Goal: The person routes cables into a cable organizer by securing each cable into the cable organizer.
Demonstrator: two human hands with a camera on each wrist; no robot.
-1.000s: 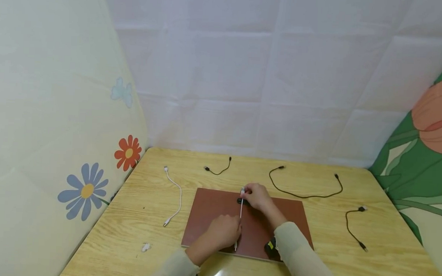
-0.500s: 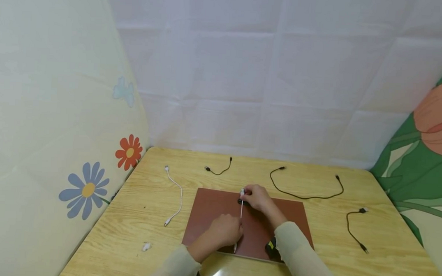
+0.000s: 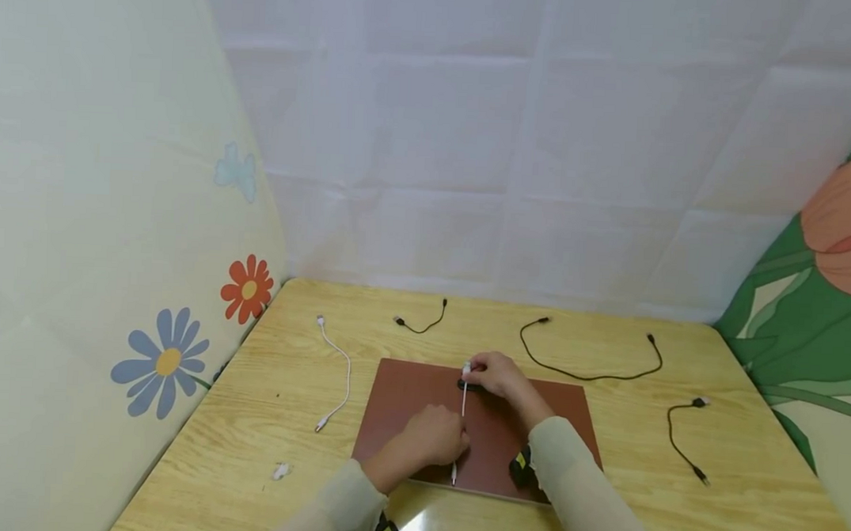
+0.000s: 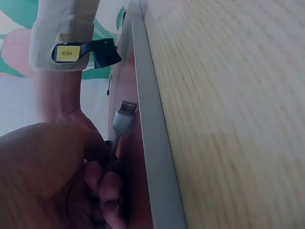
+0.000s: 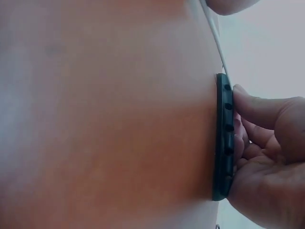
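A white USB cable (image 3: 464,403) runs taut between both hands over a reddish-brown board (image 3: 406,391). My left hand (image 3: 434,437) grips it near the front, fingers curled, with its metal-tipped plug (image 4: 125,114) sticking out close to the board's edge in the left wrist view. Farther back, my right hand (image 3: 501,377) pinches the cable by its other connector. Below those fingers a black slotted cable holder (image 5: 225,138) sits on the board, with the cable meeting one end of it. Whether the cable lies inside a slot, I cannot tell.
Another white cable (image 3: 348,373) lies left of the board. Black cables rest behind it: a short one (image 3: 423,329) and a long one (image 3: 584,378). One more black cable (image 3: 671,439) is at the right. A small white piece (image 3: 280,471) lies front left.
Both hands stay almost in place. The left hand has shifted very slightly along the cable's front part; the view has tilted a little.
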